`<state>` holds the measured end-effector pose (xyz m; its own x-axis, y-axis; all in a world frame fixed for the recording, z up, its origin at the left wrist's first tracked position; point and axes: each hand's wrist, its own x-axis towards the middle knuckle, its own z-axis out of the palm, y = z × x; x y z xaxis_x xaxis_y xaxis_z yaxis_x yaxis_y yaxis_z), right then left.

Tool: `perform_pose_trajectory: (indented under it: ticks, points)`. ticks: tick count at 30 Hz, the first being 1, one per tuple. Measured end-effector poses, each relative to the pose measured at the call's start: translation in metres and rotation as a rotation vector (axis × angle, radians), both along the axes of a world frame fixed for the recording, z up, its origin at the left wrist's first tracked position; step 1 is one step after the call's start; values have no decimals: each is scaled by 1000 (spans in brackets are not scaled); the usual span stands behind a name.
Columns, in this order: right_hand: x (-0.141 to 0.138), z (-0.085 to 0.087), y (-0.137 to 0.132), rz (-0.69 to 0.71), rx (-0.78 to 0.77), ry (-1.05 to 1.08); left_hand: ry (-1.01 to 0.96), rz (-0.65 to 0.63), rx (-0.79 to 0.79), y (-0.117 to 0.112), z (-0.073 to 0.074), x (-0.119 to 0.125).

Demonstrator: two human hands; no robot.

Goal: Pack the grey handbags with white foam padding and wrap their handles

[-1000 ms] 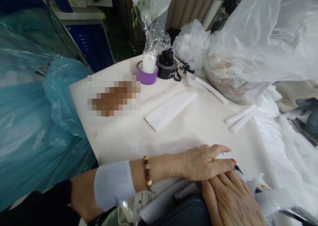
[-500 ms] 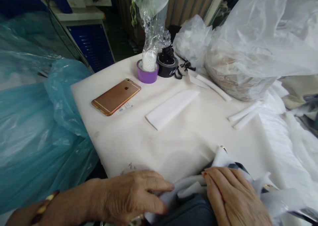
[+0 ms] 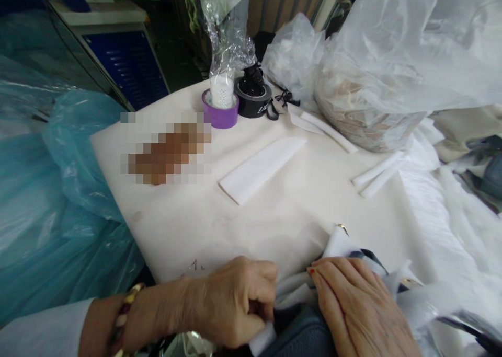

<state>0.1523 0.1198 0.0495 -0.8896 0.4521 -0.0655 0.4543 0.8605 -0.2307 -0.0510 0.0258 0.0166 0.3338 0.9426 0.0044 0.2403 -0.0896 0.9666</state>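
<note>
**Dark blue piece (image 3: 304,333) and white wrapping (image 3: 263,340) at the table's (image 3: 176,221) near edge**

So the left hand (image 3: 231,302) is curled tight, pinching the wrapping as far as I can tell; its grip is partly hidden. The right hand (image 3: 361,304) lies flat, palm down, over the dark blue piece's right side. Hands are apart. Purple tape (image 3: 223,118) sits beside black tape (image 3: 254,105) farther back.

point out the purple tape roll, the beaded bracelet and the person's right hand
purple tape roll (image 3: 224,117): head view, on its outer side facing the camera
beaded bracelet (image 3: 121,318): head view, on the beads across the wrist
right hand (image 3: 358,302): head view, on the back of the hand
</note>
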Motion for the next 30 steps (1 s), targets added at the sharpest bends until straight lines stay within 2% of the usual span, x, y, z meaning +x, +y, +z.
perform_pose_trajectory:
  ticks: [2,4,6,9,12,14,19,22,25,27,30]
  points:
    - [-1,1,-1,-18,-11,-20,35,90,-225,5,5,7]
    - [-3,3,-2,-27,-16,-22,110,141,-316,6,9,11]
    - [-5,5,-3,-37,-18,0,166,88,-191,1,12,10]
    - [-10,9,-5,-73,-22,27,173,-60,61,-8,13,2]
    - [-16,12,-7,-106,4,50,193,-110,127,-6,12,0]
    - [-19,13,-7,-108,25,68,219,-92,96,2,11,3]
    - [-21,10,-7,-139,13,81,115,4,-274,19,8,13]
    - [-24,6,-8,-224,7,76,118,77,-269,11,13,12]
    - [-31,7,-9,-308,33,31,121,109,-254,-3,24,11]
    - [-36,11,-10,-330,38,-14,218,150,-261,-10,30,15]
    - [-39,17,-11,-357,57,-39,418,268,-288,-12,31,27]
